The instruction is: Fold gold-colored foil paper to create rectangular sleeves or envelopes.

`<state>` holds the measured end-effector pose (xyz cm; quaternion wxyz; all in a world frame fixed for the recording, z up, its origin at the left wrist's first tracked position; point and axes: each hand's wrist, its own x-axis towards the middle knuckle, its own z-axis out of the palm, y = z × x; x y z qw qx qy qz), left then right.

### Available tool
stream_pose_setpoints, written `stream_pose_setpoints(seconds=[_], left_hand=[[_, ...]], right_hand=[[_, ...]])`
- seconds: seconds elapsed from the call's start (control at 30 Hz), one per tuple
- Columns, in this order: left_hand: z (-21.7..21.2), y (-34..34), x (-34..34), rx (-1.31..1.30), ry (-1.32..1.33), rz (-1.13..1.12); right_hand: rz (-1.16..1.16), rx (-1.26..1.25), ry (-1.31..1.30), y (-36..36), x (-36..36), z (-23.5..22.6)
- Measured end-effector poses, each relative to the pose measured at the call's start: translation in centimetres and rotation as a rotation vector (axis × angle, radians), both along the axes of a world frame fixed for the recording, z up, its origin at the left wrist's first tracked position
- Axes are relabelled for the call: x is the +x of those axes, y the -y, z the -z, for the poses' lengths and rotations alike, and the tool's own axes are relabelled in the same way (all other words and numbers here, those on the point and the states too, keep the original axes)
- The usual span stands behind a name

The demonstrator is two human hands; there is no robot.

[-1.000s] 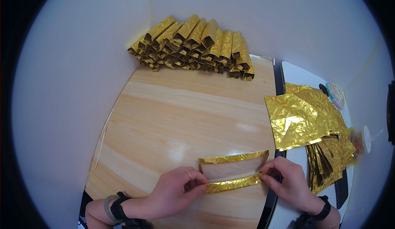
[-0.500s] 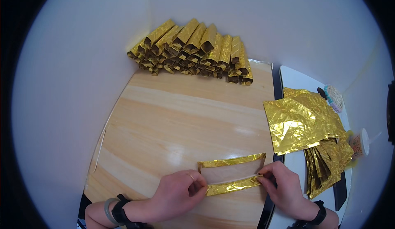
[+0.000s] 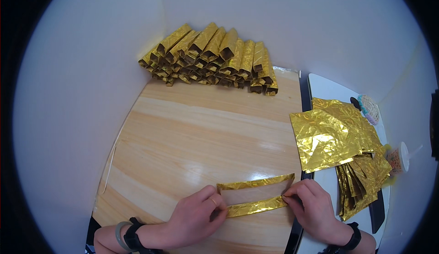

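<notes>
A sheet of gold foil paper (image 3: 258, 206) lies near the front edge of the wooden table, its pale inner side up and its two long edges folded inward as gold strips. My left hand (image 3: 196, 215) pinches its left end at the near strip. At the right end, my right hand (image 3: 313, 210) pinches the near corner between thumb and fingers. The fingertips of both hands partly cover the paper's ends. At the back of the table is a stacked pile of gold foil-paper tubes (image 3: 215, 46), with their open ends toward me.
Flat gold foil sheets (image 3: 324, 137) lie fanned in a stack on a white surface (image 3: 327, 85) at the right. Beside them are a round knitted-looking item (image 3: 368, 105) and a white-rimmed cup (image 3: 398, 158) with a straw. Pale walls (image 3: 91, 85) enclose the table.
The far folded edge of the paper sits slightly lower and nearer the near strip. Both hands keep their pinch on the ends. The whole view has shifted slightly.
</notes>
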<state>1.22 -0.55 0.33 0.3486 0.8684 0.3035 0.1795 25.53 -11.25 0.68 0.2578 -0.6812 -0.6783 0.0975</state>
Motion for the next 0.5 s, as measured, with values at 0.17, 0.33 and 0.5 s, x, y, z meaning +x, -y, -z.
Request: stream_pose_setpoints(seconds=[0.17, 0.33, 0.5], left_hand=[[0.07, 0.01, -0.27, -0.038, 0.023, 0.004], [-0.05, -0.08, -0.19, -0.125, 0.013, -0.023], [0.02, -0.17, -0.17, -0.088, -0.009, -0.018]], right_hand=[[-0.020, 0.015, -0.049, -0.02, 0.11, 0.19], [-0.030, 0.021, -0.051, 0.01, 0.03, -0.02], [-0.018, 0.022, -0.041, -0.10, -0.30, -0.16]])
